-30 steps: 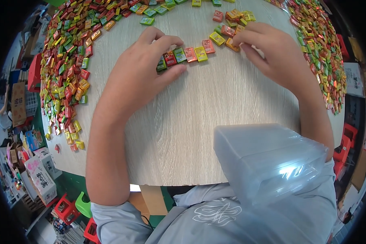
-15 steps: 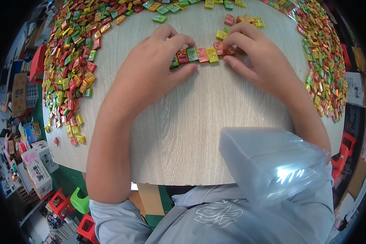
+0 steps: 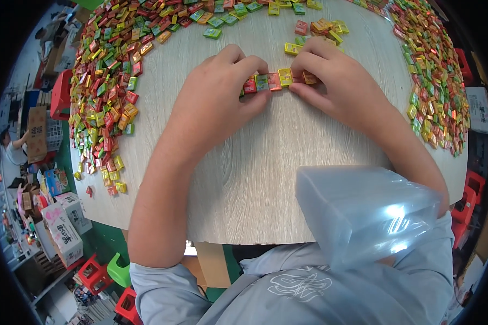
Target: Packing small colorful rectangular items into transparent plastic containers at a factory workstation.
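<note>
A short row of small wrapped candies (image 3: 275, 82) in red, green, pink and yellow lies on the table between my hands. My left hand (image 3: 214, 92) is closed around the row's left part, thumb on the near side and fingers on the far side. At the right end, my right hand (image 3: 341, 78) pinches the row the same way, with an orange-brown candy (image 3: 309, 77) partly visible under its fingers. My fingers hide both ends of the row. Just beyond the right hand sit several loose candies (image 3: 293, 49).
Large heaps of candies cover the table's left side (image 3: 106, 103) and right side (image 3: 431, 81), joined along the far edge. A clear plastic bundle (image 3: 358, 211) stands at the near right edge, by my right forearm. Red stools (image 3: 95, 273) and cartons (image 3: 62, 233) stand left of the table.
My hands have come slightly closer together along the row, so less of it shows between them. The whole view has shifted a little.
</note>
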